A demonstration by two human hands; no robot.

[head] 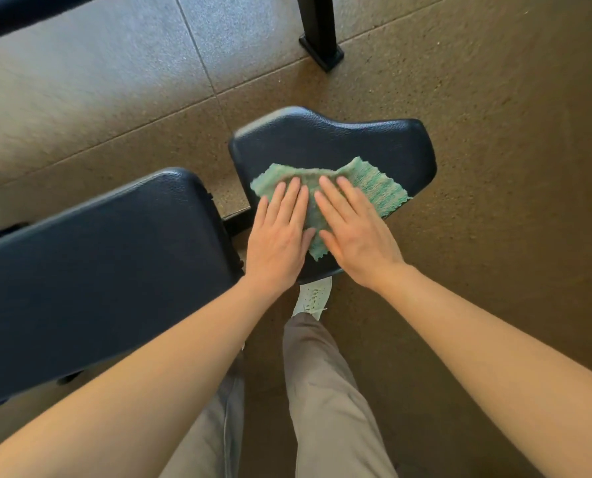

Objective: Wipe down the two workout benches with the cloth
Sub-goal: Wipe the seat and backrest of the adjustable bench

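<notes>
Cloth, green and nubbly, lies spread on the smaller dark seat pad, over that pad's near half, with one frayed corner hanging toward its near edge and its right side reaching the pad's right edge. Going from the left, the long dark bench runs off the frame's left side, its rounded end close to the seat pad but apart from it, a strip of floor showing in the gap. Next comes the left hand, laid flat with fingers together; its fingertips rest on the cloth's left part while its palm sits on the pad's near left edge, partly off the cloth. Just beside it, thumbs nearly touching, the right hand presses flat on the cloth's middle, fingers extended and pointing toward the pad's far edge. Neither grip is closed around anything: both are open and flat, pinning the cloth down against the pad. Beyond the right hand the cloth's striped right part lies uncovered. Below the pad's near edge a white shoe and tan trouser leg show.
</notes>
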